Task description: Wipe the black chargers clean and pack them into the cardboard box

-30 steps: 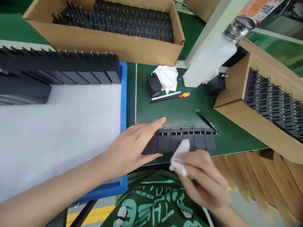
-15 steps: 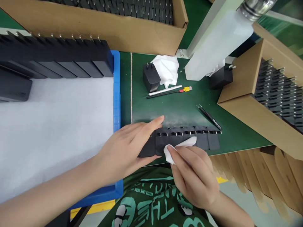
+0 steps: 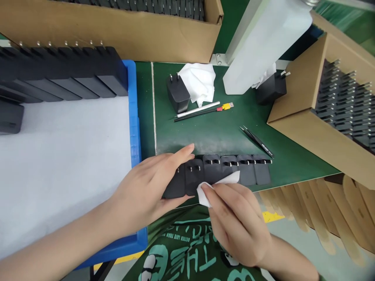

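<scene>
Six black chargers [image 3: 222, 173] lying flat in a row at the near edge of the green mat [image 3: 222, 136], prongs up and touching side to side; left hand [image 3: 149, 187] clamped around the row's left end, thumb under the near side, fingers spread over the top, bracing it; right hand [image 3: 237, 218] pinching a folded white wipe [image 3: 218, 185], fingertips pressing it onto the tops of the second and third chargers; wiping step seemingly in hand, near the left end of the row, right-hand chargers uncovered; next move likely calling for steady downward pressure and a sideways stroke along the row, without snagging the prongs or pushing a charger off the mat's edge; beyond the row, black tweezers [image 3: 258, 142], a white pen with a thin yellow-tipped tool [image 3: 202, 110], a crumpled tissue [image 3: 196, 80] beside an upright charger [image 3: 177, 93]; blue tray [image 3: 134, 121] at left with more chargers lined along its far side; cardboard boxes [image 3: 295, 105] of chargers behind and at right
</scene>
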The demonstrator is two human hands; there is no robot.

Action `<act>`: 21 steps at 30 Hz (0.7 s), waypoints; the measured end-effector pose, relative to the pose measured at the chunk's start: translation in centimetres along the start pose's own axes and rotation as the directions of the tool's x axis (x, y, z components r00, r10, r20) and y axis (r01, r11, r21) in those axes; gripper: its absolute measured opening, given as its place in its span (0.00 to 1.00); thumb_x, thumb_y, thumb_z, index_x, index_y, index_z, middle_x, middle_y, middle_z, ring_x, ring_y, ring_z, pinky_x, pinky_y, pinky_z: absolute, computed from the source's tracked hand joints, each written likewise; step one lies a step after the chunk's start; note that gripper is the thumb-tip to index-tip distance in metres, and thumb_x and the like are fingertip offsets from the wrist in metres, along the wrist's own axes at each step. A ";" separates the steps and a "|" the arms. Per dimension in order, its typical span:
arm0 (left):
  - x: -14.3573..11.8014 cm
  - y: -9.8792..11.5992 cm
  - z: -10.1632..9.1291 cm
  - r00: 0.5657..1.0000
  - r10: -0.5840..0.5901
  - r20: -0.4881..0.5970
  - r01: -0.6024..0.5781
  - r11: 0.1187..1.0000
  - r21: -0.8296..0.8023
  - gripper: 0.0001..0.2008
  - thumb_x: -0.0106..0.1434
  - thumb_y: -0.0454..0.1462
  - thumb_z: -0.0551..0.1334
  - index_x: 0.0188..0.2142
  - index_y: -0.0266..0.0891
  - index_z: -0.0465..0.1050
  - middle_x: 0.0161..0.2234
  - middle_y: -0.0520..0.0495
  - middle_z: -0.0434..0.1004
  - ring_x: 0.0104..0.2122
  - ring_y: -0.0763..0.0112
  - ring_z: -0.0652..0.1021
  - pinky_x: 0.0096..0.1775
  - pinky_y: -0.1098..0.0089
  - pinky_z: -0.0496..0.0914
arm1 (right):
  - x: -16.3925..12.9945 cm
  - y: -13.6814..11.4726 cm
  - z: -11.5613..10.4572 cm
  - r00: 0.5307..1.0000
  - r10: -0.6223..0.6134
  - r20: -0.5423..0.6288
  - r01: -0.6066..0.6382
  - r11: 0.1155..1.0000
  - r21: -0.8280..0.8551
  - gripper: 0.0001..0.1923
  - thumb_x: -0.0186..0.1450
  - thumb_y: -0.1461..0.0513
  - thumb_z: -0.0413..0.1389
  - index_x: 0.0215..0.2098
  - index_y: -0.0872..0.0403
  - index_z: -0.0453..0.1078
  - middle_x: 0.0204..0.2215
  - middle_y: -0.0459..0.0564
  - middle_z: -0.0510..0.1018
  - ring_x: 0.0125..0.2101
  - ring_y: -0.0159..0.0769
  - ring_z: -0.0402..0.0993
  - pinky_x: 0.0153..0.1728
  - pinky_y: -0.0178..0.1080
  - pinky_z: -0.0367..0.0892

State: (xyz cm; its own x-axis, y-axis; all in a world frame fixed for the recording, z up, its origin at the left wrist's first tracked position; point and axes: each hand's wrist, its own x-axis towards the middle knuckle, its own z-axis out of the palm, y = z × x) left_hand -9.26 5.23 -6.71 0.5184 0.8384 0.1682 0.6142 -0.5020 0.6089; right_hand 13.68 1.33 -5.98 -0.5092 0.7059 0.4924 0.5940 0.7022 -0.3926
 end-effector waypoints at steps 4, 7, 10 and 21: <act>0.0 0.1 -0.1 1.000 -0.010 0.004 0.010 1.000 0.002 0.36 0.70 0.45 0.59 0.70 0.42 0.41 0.55 0.40 0.75 0.50 0.54 0.79 0.46 0.58 0.76 | -0.2 0.2 0.0 1.000 0.003 -0.014 -0.003 0.999 0.043 0.16 0.63 0.76 0.51 0.47 0.68 0.73 0.40 0.60 0.75 0.41 0.45 0.74 0.37 0.47 0.75; 0.1 0.1 -0.1 1.000 -0.014 0.002 0.014 1.000 0.007 0.35 0.70 0.46 0.57 0.70 0.45 0.41 0.54 0.41 0.76 0.50 0.56 0.79 0.45 0.58 0.76 | 0.0 0.3 0.0 1.000 0.015 0.012 -0.016 0.996 0.088 0.16 0.62 0.76 0.52 0.46 0.68 0.73 0.39 0.60 0.75 0.39 0.43 0.75 0.36 0.46 0.75; 0.2 0.1 -0.2 1.000 -0.013 -0.005 0.014 1.000 0.007 0.35 0.71 0.46 0.56 0.70 0.47 0.39 0.54 0.43 0.76 0.49 0.57 0.79 0.45 0.59 0.77 | 0.2 0.3 0.0 0.999 0.040 0.023 -0.042 0.995 0.089 0.16 0.63 0.75 0.51 0.48 0.68 0.72 0.40 0.61 0.75 0.39 0.43 0.73 0.37 0.45 0.73; 0.2 0.1 0.0 0.999 0.016 -0.035 -0.016 1.000 -0.012 0.37 0.69 0.46 0.59 0.70 0.43 0.42 0.53 0.41 0.77 0.47 0.56 0.80 0.42 0.58 0.77 | 0.3 0.6 -0.3 0.997 0.053 0.055 -0.059 0.991 0.117 0.16 0.63 0.76 0.51 0.48 0.66 0.71 0.40 0.59 0.71 0.37 0.40 0.68 0.33 0.43 0.69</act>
State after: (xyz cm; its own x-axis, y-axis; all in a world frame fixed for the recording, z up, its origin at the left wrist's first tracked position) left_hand -9.06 5.31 -6.63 0.5066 0.8374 0.2050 0.5985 -0.5128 0.6155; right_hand 14.06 1.92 -5.86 -0.5102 0.7463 0.4275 0.5464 0.6651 -0.5089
